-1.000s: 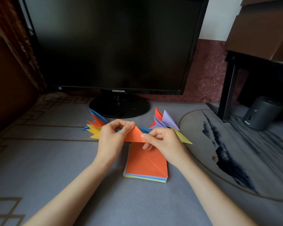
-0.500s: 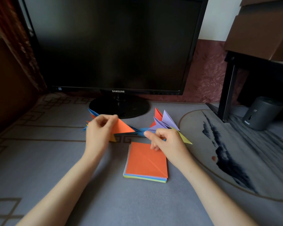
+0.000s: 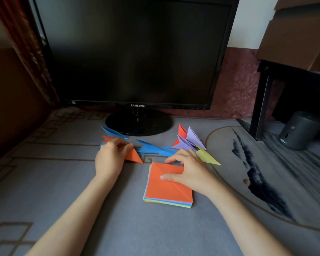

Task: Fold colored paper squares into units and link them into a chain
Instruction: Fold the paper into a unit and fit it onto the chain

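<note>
My left hand [image 3: 110, 158] holds a folded orange triangle unit [image 3: 134, 156] down on the grey mat, beside the left end of the linked chain. That chain runs from blue and orange points [image 3: 111, 134] through blue units [image 3: 150, 147] to purple [image 3: 190, 139], red and yellow [image 3: 207, 157] units on the right. My right hand [image 3: 188, 171] hovers with spread fingers over the stack of paper squares [image 3: 166, 191]. Its thumb touches the creased orange top sheet.
A black monitor on a round base [image 3: 139, 122] stands just behind the chain. A black stand leg [image 3: 260, 106] and a dark cylinder speaker [image 3: 299, 130] are at the right, under a cardboard box [image 3: 299, 34]. Grey mat lies in front of the stack.
My left hand carried the orange unit left and down onto the mat by the chain's end. My right hand let go of it and moved down onto the paper stack.
</note>
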